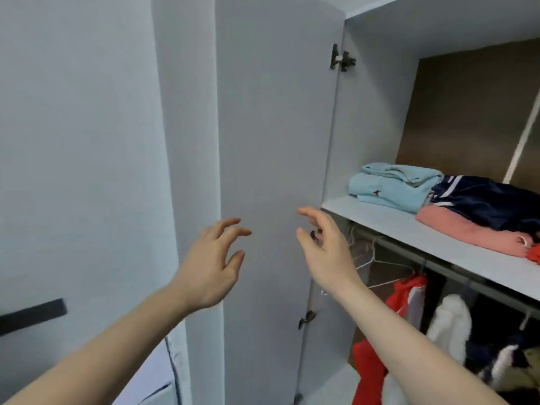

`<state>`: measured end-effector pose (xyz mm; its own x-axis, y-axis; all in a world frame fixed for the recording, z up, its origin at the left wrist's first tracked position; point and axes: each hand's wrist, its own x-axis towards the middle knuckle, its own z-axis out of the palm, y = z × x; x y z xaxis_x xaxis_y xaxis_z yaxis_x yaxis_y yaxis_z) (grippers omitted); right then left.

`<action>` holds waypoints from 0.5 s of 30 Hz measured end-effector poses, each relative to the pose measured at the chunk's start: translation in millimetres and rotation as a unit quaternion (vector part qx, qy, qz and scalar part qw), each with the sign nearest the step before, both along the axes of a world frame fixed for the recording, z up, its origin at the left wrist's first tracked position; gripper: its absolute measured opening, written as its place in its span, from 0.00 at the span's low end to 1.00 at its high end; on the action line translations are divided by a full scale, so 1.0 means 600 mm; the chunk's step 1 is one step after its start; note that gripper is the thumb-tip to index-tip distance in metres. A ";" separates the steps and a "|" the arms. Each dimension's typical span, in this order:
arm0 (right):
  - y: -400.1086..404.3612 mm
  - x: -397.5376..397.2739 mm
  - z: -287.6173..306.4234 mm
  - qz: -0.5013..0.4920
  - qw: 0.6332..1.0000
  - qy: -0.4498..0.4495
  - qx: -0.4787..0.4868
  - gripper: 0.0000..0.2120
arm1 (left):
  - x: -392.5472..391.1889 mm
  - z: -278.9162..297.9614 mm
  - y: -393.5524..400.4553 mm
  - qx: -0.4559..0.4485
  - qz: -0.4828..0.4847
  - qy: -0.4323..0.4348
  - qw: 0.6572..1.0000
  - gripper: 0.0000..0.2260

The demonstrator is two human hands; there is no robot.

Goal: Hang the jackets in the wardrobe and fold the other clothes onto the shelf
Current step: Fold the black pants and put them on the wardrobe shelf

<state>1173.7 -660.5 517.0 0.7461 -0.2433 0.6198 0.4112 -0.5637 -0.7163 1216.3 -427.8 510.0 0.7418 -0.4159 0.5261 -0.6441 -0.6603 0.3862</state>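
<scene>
Hands raised before wardrobe door point(277, 127): left hand point(209, 267), right hand point(327, 252), fingers loose.

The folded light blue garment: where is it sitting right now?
In the head view, the folded light blue garment lies at the left end of the wardrobe shelf, right of the open door, touching the navy garment on its right.

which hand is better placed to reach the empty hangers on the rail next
Right, probably. The right hand is raised beside the white hangers under the shelf; the left hand is farther off, before the open door.
</scene>
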 end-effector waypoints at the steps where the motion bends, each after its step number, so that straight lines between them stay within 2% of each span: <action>1: 0.040 -0.005 -0.011 0.030 1.000 0.007 -0.001 0.16 | -0.024 -0.012 0.048 -0.002 0.025 0.006 1.000 0.17; 6: 0.258 -0.054 -0.065 0.189 0.981 0.038 -0.004 0.18 | -0.163 -0.073 0.280 -0.011 0.154 0.040 0.987 0.16; 11: 0.491 -0.147 -0.100 0.340 0.937 0.087 -0.012 0.18 | -0.344 -0.105 0.492 -0.008 0.272 0.060 0.960 0.17; 15: 0.660 -0.238 -0.114 0.440 0.894 0.082 -0.032 0.17 | -0.513 -0.126 0.634 -0.014 0.372 0.079 0.925 0.17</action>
<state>1031.2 -264.3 448.8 0.7130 0.5144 0.4764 0.6079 -0.1151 -0.7856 908.8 -47.4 434.5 0.8858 0.2517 0.3899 0.0495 -0.8865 0.4600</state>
